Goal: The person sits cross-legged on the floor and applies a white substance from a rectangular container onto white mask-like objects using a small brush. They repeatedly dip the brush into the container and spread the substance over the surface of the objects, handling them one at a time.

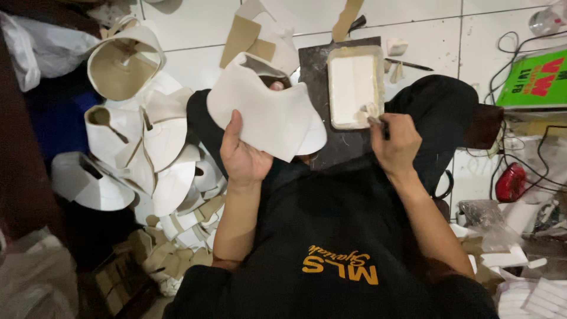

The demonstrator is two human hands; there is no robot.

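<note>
The left hand [243, 155] is gripping a white curved shoe-upper piece [266, 115] over the lap, while the right hand [397, 145], closed around a brush [373, 118], is dipping into the glue tray [354, 87]; finished-looking pieces [147, 147] are lying piled at left.

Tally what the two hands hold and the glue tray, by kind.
Curved white shoe-upper piece, in left hand: 1
Small glue brush, in right hand: 1
Rectangular tray of white glue: 1
Total: 3

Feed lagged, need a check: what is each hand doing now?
Left hand: closed on a curved white shoe-upper piece.
Right hand: closed on a small brush at the rectangular white glue tray.
</note>
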